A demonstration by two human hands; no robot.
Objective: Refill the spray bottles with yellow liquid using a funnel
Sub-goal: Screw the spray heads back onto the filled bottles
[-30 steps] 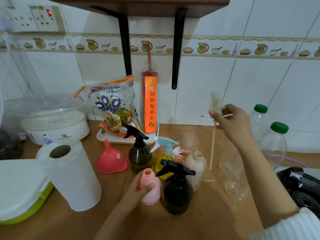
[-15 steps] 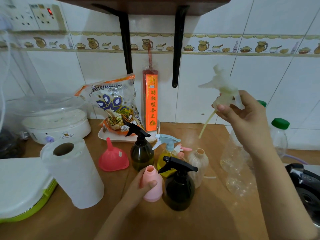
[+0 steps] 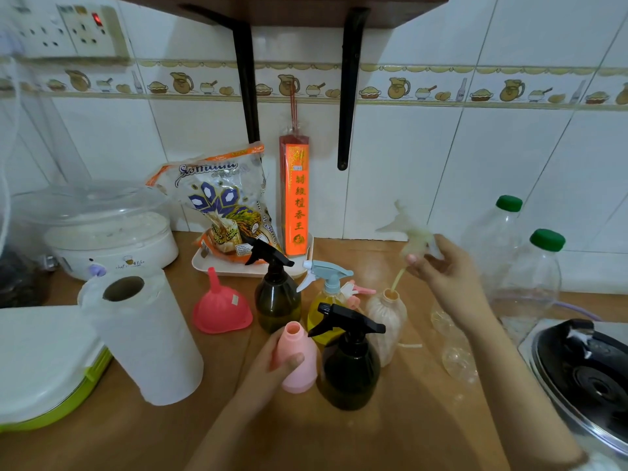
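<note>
Step in hand: judged to be the handling of the pale spray head (image 3: pixel 416 237) over the open cream bottle (image 3: pixel 387 317); whether it is coming out or going in cannot be told from this moment alone.
Right hand: the right hand (image 3: pixel 441 263) pinches the pale spray head at its collar, above the surface. The dip tube (image 3: pixel 397 278) slants down to the cream bottle's mouth; its tip appears to sit at or just inside the rim.
Left hand: the left hand (image 3: pixel 272 365) grips the pink bottle (image 3: pixel 297 360) round its body, thumb across the front. The bottle stands upright, uncapped, toward the front edge of the surface (image 3: pixel 424 419).
Advice for the step: keep the tube in line with the narrow neck so it does not kink or flick drips. The cream bottle stands unheld, so any sideways pull could tip it.
Funnel: the red funnel (image 3: pixel 221 309) sits spout-up on the surface, left of the bottle cluster and untouched.
Other spray bottles: a dark brown bottle (image 3: pixel 277 300) and a black bottle (image 3: pixel 350 365) both carry black triggers. The yellow-filled bottle (image 3: pixel 324 311) has a blue-and-white trigger.
Grouping: all stand close together mid-surface.
Look of the task's things: the pink bottle is opaque and matte. The cream bottle is ribbed and translucent, with no clear liquid level visible.
Progress: judged early, since only one bottle shows yellow liquid.
</note>
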